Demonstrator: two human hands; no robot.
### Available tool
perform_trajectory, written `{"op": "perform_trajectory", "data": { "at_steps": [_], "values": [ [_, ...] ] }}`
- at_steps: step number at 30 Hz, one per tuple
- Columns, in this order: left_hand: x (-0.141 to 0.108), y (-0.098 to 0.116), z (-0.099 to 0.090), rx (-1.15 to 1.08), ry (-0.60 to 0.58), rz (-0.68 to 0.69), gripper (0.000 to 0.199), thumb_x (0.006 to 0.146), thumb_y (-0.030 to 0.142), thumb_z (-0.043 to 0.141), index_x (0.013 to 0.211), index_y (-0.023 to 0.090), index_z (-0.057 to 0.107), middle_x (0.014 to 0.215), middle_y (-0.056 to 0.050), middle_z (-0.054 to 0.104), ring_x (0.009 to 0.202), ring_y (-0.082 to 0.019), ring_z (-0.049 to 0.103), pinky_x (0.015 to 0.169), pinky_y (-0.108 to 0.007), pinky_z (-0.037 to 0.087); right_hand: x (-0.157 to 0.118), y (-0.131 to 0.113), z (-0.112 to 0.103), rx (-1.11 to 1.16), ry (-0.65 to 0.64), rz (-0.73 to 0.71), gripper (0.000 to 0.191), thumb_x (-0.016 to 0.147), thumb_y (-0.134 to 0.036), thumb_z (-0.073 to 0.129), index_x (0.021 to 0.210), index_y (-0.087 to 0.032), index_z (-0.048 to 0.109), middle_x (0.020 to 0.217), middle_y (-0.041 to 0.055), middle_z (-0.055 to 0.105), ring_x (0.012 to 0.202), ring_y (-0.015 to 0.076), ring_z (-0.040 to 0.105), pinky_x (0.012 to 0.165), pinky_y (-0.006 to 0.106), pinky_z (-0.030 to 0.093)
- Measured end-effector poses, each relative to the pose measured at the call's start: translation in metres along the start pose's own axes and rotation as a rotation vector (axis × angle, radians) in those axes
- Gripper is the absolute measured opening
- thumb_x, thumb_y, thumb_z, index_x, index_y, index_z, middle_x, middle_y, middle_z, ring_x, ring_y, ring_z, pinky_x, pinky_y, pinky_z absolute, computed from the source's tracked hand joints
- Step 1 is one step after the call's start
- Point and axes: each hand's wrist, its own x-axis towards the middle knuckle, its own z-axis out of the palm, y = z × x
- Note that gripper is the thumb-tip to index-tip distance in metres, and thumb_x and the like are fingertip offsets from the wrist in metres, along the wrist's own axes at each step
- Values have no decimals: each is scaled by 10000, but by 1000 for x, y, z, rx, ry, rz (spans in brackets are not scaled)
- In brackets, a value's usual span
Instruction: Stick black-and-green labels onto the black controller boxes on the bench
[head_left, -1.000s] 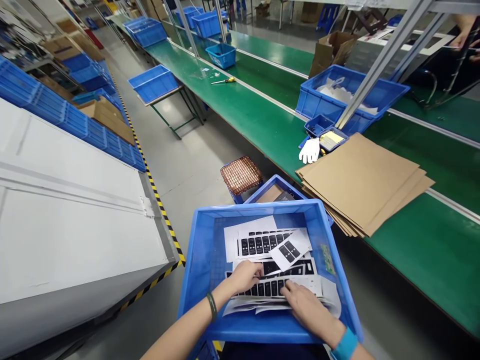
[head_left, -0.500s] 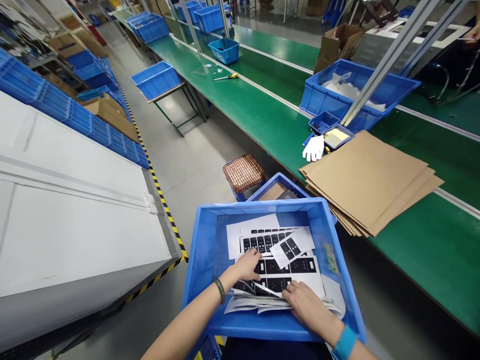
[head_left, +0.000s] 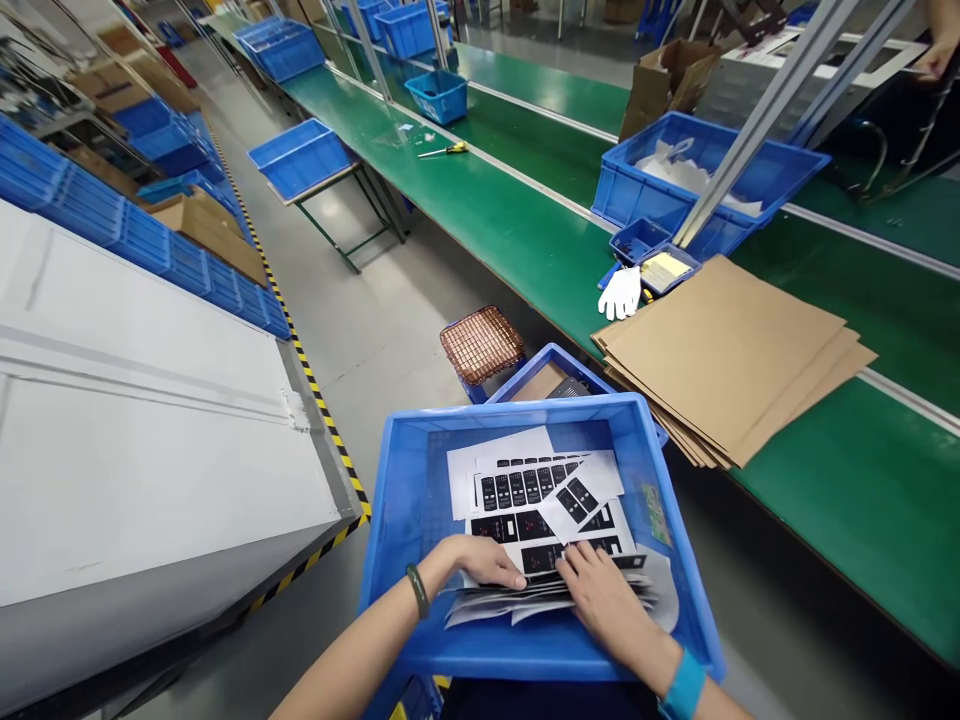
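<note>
A blue plastic bin [head_left: 381, 500] in front of me holds white sheets printed with black label panels [head_left: 517, 490]. Along the bin's near side, the front edges of a stack of sheets [head_left: 502, 605] are bent up. My left hand [head_left: 489, 562], a dark green bangle on its wrist, is closed at the left part of these edges, its fingertips partly hidden. My right hand [head_left: 604, 600], with a turquoise band at the wrist, curls its fingers over the sheets further right. A smaller two-panel sheet [head_left: 576, 498] lies askew on top.
Beyond the bin stand another blue bin [head_left: 551, 358] and a stool with a woven brown seat [head_left: 482, 345]. To the right, a green workbench [head_left: 510, 215] carries stacked cardboard sheets [head_left: 727, 350], a white glove [head_left: 621, 293] and a screwdriver [head_left: 450, 149]. A white cabinet [head_left: 150, 430] is at left.
My left hand has moved down toward me, from the printed panels to the front edges of the sheets. My right hand has shifted slightly up, and a sheet edge beside it now stands raised.
</note>
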Motion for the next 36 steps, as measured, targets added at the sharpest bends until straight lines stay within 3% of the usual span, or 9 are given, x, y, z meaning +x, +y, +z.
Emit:
{"op": "perform_trajectory", "data": {
  "at_steps": [2,4,7,10,18,23,26,30,36],
  "values": [
    [4,-1,-4,0,102,-45,306,922,433,601,982,138,654,936,-32,678,807,-172,658,751,-351,559,2,1,-1,16,-39,0,143,858,-85,569,905,-188,657,921,58,675,938,244,608,813,353,432],
    [10,-1,-9,31,318,-128,287,946,389,569,1090,146,625,1077,-64,654,950,-208,642,858,-416,533,3,1,1,22,-61,-17,205,865,-45,537,782,-195,648,810,30,660,848,212,612,772,323,411],
    [24,-1,-22,102,646,-271,389,936,333,582,1287,179,517,1358,-110,503,1222,-288,504,1025,-537,411,1,0,8,24,-83,-32,248,855,-7,523,760,-195,655,781,26,657,812,199,612,749,311,386],
    [40,-2,-37,157,785,-388,478,901,343,631,1329,189,483,1416,-117,440,1274,-322,447,1043,-569,382,-1,1,13,17,-89,-26,261,845,10,514,778,-196,660,795,35,662,820,203,617,743,309,383],
    [34,2,-47,205,594,-346,302,917,333,619,1162,159,591,1208,-91,597,1101,-253,584,950,-492,485,-1,1,8,-20,-85,-55,263,784,12,515,826,-196,670,836,48,686,806,221,652,729,317,458],
    [5,16,-19,153,280,-74,198,924,310,615,1061,168,640,1014,-50,673,910,-187,651,844,-398,541,1,-3,-1,-123,69,-84,613,792,44,410,1364,-165,475,1435,162,485,1266,294,504,973,424,439],
    [2,15,-15,108,188,7,246,895,353,656,1044,157,650,981,-36,682,838,-169,660,777,-355,559,10,-3,-6,-159,80,-60,663,794,47,398,1420,-173,406,1402,158,523,1283,311,489,1013,503,400],
    [15,-1,-38,131,473,-216,284,945,358,573,1143,158,608,1168,-77,627,1034,-228,618,920,-453,504,21,0,-9,-99,-67,-14,450,799,54,450,1172,-134,617,886,99,717,843,261,678,784,386,480],
    [27,-22,-79,180,819,-569,370,914,362,615,1221,165,558,1271,-101,558,1149,-275,550,989,-525,440,24,0,-15,-55,-133,18,286,848,23,507,940,-185,680,881,65,711,836,232,671,752,322,443]
  ]
}}
